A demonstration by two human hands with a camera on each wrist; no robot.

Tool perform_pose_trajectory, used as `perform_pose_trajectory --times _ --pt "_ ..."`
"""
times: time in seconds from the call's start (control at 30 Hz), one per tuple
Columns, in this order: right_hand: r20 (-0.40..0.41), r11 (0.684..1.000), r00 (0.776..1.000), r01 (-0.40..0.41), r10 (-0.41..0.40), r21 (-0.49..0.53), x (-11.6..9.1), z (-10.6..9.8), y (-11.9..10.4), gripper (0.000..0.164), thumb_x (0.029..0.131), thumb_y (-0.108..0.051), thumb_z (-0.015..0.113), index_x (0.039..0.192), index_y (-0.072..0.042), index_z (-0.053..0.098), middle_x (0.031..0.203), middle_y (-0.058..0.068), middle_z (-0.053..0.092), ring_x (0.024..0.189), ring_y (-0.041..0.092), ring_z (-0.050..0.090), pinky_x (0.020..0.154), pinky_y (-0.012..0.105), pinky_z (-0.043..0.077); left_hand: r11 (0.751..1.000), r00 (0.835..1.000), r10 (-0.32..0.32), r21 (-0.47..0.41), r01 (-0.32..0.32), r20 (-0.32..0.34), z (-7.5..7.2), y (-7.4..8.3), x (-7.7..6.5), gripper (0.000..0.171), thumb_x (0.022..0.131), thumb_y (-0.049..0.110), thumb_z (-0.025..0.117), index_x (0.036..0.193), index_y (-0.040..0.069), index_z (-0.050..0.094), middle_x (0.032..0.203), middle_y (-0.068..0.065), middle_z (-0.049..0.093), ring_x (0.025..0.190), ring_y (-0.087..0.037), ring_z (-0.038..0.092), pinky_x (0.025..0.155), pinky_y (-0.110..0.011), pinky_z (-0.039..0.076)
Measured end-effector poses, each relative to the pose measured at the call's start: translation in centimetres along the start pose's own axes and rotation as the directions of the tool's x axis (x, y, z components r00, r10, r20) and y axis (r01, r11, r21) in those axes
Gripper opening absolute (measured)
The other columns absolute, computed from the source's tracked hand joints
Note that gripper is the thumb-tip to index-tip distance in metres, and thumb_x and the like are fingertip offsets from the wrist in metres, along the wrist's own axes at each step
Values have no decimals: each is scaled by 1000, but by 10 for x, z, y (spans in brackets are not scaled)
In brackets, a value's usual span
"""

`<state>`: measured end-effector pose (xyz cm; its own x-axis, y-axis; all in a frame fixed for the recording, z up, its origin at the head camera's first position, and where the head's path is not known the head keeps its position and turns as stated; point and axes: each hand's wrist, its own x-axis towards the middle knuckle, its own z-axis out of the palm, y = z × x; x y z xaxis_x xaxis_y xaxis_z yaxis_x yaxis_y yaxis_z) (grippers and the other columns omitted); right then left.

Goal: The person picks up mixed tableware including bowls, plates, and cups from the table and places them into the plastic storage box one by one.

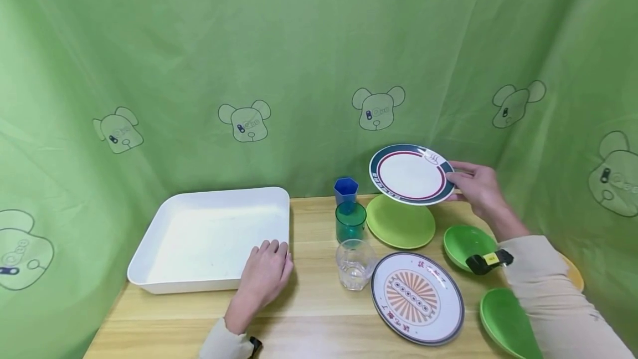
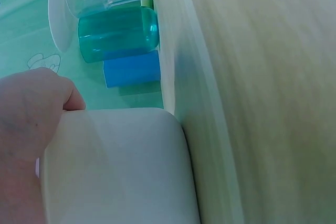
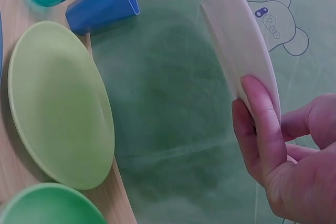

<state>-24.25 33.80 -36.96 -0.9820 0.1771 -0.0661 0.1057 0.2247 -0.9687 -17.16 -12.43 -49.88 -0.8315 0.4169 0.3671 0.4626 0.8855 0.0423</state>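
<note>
At the back right, my right hand (image 1: 476, 187) pinches the edge of a white plate with a dark green rim and red ring (image 1: 411, 176). Its thumb lies on top and the fingers underneath, as the right wrist view (image 3: 294, 150) also shows. The plate is raised above a flat lime-green plate (image 1: 399, 223) on the table. On the left, my left hand (image 1: 266, 270) grips the rim of a white rectangular tray (image 1: 209, 281) near its front right corner. The left wrist view shows the thumb over that rim, with the tray's outer wall (image 2: 121, 166) below.
Between tray and plates stand a blue hexagonal cup (image 1: 345, 190), a teal tumbler (image 1: 350, 223) and a clear glass (image 1: 355, 265). A patterned white plate (image 1: 417, 298) lies in front. Green bowls (image 1: 466, 242) and an orange dish (image 1: 573, 273) sit at right. A green curtain (image 1: 309, 71) hangs behind.
</note>
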Motion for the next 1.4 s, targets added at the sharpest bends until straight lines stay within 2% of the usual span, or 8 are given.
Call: perform_pose_trajectory --times 0.47,0.53,0.63,0.8,0.97,1.1,1.17,1.4 --pt "38 1000 999 8 -9 24 -2 19 -6 57 104 -6 52 156 6 31 89 -9 69 77 11 72 74 30 64 1000 1000 -2 0 2 2 2 -2 1 21 102 25 55 93 8 64 84 -6 61 79 -25 56 65 -37 48" --pt "45 1000 999 18 -19 21 -2 22 -7 56 105 -7 52 156 6 32 95 -3 70 78 10 72 74 31 64 1000 1000 1 1 -1 -5 2 -1 1 21 102 24 56 94 8 65 86 -7 62 80 -26 57 65 -37 49" --pt "51 1000 998 31 -31 7 -2 27 -9 55 105 -8 51 156 6 33 113 17 67 78 10 71 74 31 64 1000 1000 4 4 -4 -11 2 -2 1 20 101 24 57 95 7 66 86 -7 63 80 -26 58 65 -38 49" --pt "59 999 998 34 -34 -3 -3 34 -11 56 106 -9 51 156 5 32 129 33 56 79 11 71 75 31 64 1000 1000 7 7 -7 -14 3 -2 1 22 102 25 55 93 8 65 84 -6 61 79 -25 57 64 -36 48" --pt "65 999 997 40 -41 5 -6 41 -14 56 105 -7 51 156 6 32 132 35 54 77 12 72 74 31 64 1000 1000 9 12 -9 -11 3 -2 1 21 102 25 56 95 8 66 85 -6 62 79 -25 57 64 -36 48" --pt "64 999 997 46 -46 4 -8 45 -15 55 105 -8 51 155 6 34 119 24 63 77 13 71 73 31 64 1000 1000 6 13 -6 -2 3 -2 2 23 102 26 55 98 7 67 87 -6 62 81 -25 57 66 -37 49" --pt "69 999 996 48 -48 11 -8 48 -15 54 105 -8 51 155 6 35 118 22 64 77 13 71 73 31 64 1000 1000 5 11 -5 1 3 -2 2 24 102 27 55 99 7 68 87 -7 63 81 -25 57 66 -37 50" --pt "97 998 994 47 -50 36 -10 59 -15 54 106 -9 51 155 5 35 135 38 52 76 12 71 71 29 64 1000 1000 0 9 0 6 3 -2 1 23 102 27 55 98 7 67 86 -6 62 80 -25 57 66 -37 49"
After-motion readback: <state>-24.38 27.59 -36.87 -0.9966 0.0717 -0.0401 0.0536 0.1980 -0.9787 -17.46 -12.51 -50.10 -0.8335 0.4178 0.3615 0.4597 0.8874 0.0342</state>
